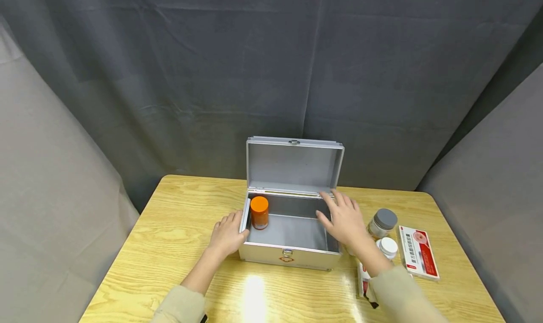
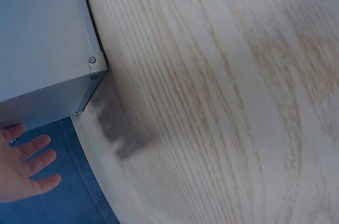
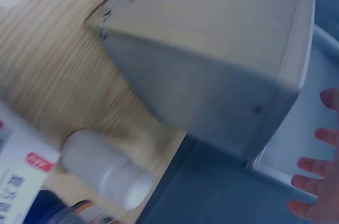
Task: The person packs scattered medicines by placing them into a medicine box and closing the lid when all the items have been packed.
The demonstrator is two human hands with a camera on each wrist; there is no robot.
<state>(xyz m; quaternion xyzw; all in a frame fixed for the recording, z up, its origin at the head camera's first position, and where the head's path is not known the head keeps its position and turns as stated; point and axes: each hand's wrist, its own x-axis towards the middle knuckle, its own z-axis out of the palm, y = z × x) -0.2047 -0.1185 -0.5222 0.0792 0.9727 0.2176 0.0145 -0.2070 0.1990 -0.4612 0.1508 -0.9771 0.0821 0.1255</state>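
- Two beige sleeves reach in from the near side, over one wooden table with a pale grain.
- Two medicine boxes can be made out by the person's right arm: the nearer box is partly hidden under it, and the red-and-white box lies flat farther to the right.
- One metal case sits mid-table, one latch and one red emblem on its front.
- The left hand is at the case's left end, fingers extended and parted, thumb by the rim; from here I can't tell how firmly it touches.
- Right of the case are at least two containers: a white bottle with a white cap, and just behind it a jar with a grey lid.
- One orange bottle stands upright inside the case, toward its left end.
- The right hand reaches over the case's right end, fingers spread and grasping nothing; whether it touches the rim I can't say.
- One lid stands raised at the case's back.
- One dark grey curtain hangs behind everything.
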